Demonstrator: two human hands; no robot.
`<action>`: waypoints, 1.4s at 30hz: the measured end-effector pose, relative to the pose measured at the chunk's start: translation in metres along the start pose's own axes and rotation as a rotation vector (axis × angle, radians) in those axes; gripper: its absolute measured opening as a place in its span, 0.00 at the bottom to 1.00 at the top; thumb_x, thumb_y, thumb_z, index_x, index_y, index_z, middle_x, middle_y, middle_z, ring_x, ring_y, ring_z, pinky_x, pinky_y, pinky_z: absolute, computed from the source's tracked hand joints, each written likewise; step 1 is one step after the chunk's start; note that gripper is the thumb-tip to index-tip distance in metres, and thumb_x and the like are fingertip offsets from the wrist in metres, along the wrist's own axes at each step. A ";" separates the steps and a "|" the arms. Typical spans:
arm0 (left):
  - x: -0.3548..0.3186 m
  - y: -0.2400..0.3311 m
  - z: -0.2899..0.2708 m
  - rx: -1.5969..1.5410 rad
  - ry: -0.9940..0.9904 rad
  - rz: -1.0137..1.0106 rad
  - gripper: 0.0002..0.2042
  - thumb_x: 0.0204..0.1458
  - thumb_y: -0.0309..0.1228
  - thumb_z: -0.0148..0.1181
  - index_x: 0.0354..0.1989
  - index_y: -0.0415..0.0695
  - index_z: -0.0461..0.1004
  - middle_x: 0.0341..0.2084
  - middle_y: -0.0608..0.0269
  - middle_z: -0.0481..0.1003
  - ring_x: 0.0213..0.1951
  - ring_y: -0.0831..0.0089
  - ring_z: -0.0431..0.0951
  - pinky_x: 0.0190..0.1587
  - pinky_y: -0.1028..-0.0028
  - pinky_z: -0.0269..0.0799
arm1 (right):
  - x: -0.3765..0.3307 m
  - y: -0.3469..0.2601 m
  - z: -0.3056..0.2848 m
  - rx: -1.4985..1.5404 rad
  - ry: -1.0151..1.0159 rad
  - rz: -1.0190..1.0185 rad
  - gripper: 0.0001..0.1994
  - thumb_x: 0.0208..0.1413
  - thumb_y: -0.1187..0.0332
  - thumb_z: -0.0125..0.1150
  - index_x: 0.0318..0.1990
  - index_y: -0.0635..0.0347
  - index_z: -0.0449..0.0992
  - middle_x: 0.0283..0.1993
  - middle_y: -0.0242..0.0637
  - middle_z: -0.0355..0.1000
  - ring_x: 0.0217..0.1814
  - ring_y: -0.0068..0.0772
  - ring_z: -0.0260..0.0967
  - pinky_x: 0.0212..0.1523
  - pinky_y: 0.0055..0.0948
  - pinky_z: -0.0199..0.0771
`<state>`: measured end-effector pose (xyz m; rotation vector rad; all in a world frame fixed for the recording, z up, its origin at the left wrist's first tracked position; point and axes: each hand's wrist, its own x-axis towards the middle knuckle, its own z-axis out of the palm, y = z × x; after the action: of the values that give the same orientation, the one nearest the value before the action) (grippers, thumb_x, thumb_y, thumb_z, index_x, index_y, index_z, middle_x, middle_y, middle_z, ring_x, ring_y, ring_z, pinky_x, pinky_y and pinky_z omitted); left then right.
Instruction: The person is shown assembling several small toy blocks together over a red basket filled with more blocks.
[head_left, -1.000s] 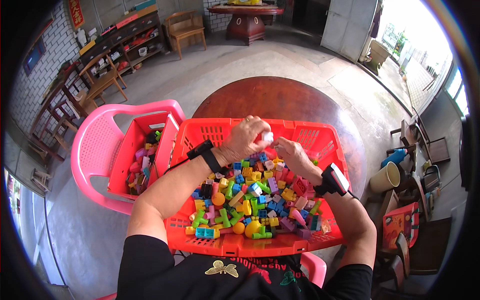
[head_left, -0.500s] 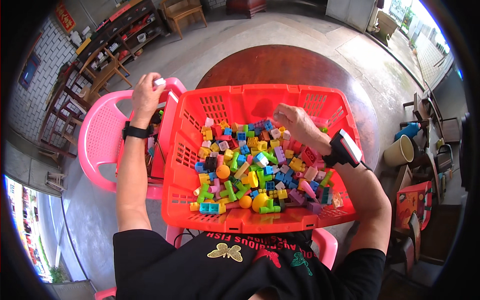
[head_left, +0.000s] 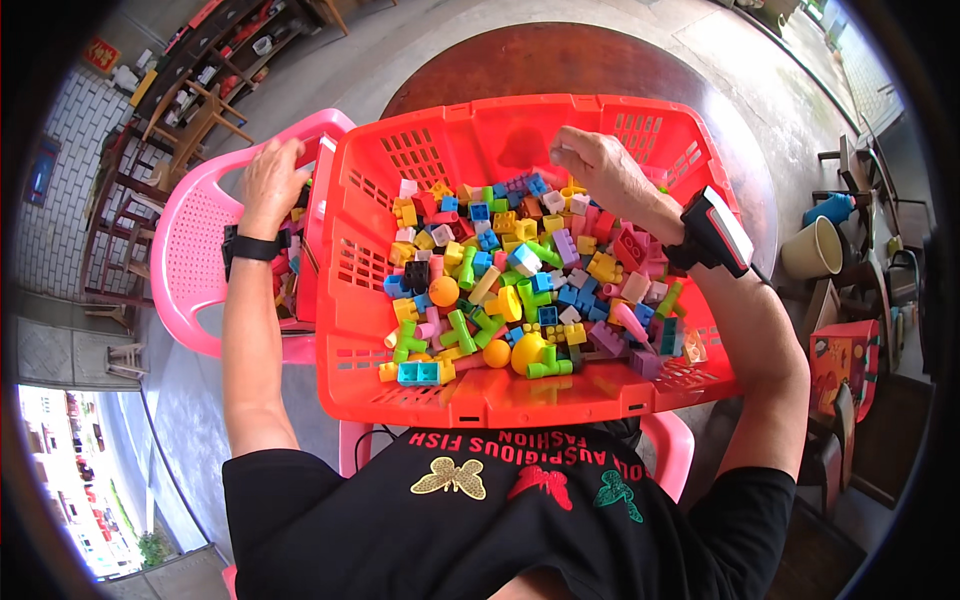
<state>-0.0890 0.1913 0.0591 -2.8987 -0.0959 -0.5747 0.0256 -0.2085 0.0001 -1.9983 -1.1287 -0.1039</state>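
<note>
My left hand (head_left: pixel 270 188) hovers over the red container (head_left: pixel 318 205) on the pink chair at the left. Its fingers look loosely apart, and no block shows between them. A dark strap circles that wrist. Above the far part of the red basket (head_left: pixel 480 405), my right hand (head_left: pixel 605 172) is closed with fingers curled together; whatever it may hold is hidden. Colourful toy blocks and pipe pieces fill the basket, among them a turquoise block (head_left: pixel 418 373), an orange ball (head_left: pixel 443 291) and a black block (head_left: pixel 416 275). Several blocks lie in the container on the chair.
The basket stands in front of me, with a round brown table (head_left: pixel 520 65) beyond it. The pink plastic chair (head_left: pixel 205 240) is at the left. Along the right are a cream bucket (head_left: pixel 812 248) and wooden furniture. A dark shelf (head_left: pixel 215 60) stands at the far left.
My left hand has lost the white block visible at its fingertips and its fingers have loosened over the container. My right hand stays closed above the basket. The whole view has tilted downward.
</note>
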 end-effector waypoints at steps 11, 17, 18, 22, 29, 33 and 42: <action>0.006 0.228 0.002 -0.559 -0.229 0.896 0.15 0.41 0.27 0.56 0.42 0.44 0.72 0.31 0.54 0.71 0.38 0.58 0.75 0.40 0.64 0.73 | 0.000 0.012 -0.004 -0.032 0.083 -0.029 0.07 0.56 0.70 0.53 0.35 0.65 0.68 0.28 0.48 0.71 0.31 0.50 0.70 0.31 0.37 0.69; -0.017 0.259 0.054 -0.475 -0.212 0.967 0.16 0.39 0.28 0.61 0.41 0.46 0.71 0.37 0.57 0.70 0.40 0.57 0.75 0.41 0.63 0.73 | 0.001 0.011 -0.002 -0.045 0.068 0.014 0.07 0.56 0.68 0.53 0.34 0.64 0.68 0.28 0.49 0.69 0.33 0.51 0.69 0.32 0.38 0.68; -0.019 0.259 0.055 -0.467 -0.211 0.953 0.16 0.39 0.28 0.61 0.41 0.46 0.71 0.37 0.57 0.70 0.40 0.57 0.75 0.41 0.63 0.73 | 0.002 0.009 0.000 -0.041 0.054 0.032 0.07 0.56 0.68 0.53 0.34 0.64 0.68 0.28 0.49 0.69 0.33 0.51 0.69 0.33 0.38 0.68; -0.020 0.258 0.059 -0.479 -0.202 0.908 0.17 0.37 0.30 0.65 0.38 0.47 0.69 0.37 0.53 0.67 0.36 0.54 0.75 0.36 0.62 0.73 | -0.006 0.010 0.002 -0.029 -0.013 0.065 0.11 0.55 0.65 0.54 0.37 0.65 0.67 0.30 0.50 0.71 0.37 0.54 0.69 0.36 0.42 0.69; -0.015 0.257 0.061 -0.511 -0.232 0.842 0.14 0.36 0.27 0.62 0.34 0.42 0.69 0.32 0.53 0.71 0.37 0.54 0.76 0.34 0.59 0.72 | -0.005 -0.002 0.001 -0.009 -0.168 0.105 0.15 0.52 0.72 0.49 0.48 0.64 0.63 0.42 0.54 0.67 0.48 0.54 0.66 0.46 0.41 0.66; -0.007 0.260 0.037 -0.450 -0.288 0.885 0.12 0.35 0.27 0.61 0.31 0.42 0.69 0.27 0.55 0.73 0.33 0.55 0.77 0.32 0.58 0.72 | -0.011 0.009 -0.006 -0.068 -0.196 0.096 0.15 0.51 0.76 0.47 0.48 0.62 0.63 0.39 0.52 0.68 0.42 0.51 0.69 0.41 0.39 0.68; 0.041 0.208 0.016 -0.642 0.048 0.686 0.12 0.38 0.37 0.62 0.27 0.42 0.72 0.28 0.54 0.72 0.33 0.56 0.76 0.35 0.61 0.73 | -0.002 0.003 -0.001 0.240 -0.141 0.241 0.10 0.54 0.77 0.47 0.44 0.58 0.66 0.26 0.36 0.67 0.20 0.22 0.64 0.21 0.24 0.63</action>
<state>-0.0246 -0.0085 0.0255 -3.1627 1.2438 -0.6103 0.0268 -0.2115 -0.0025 -1.9292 -0.9285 0.2883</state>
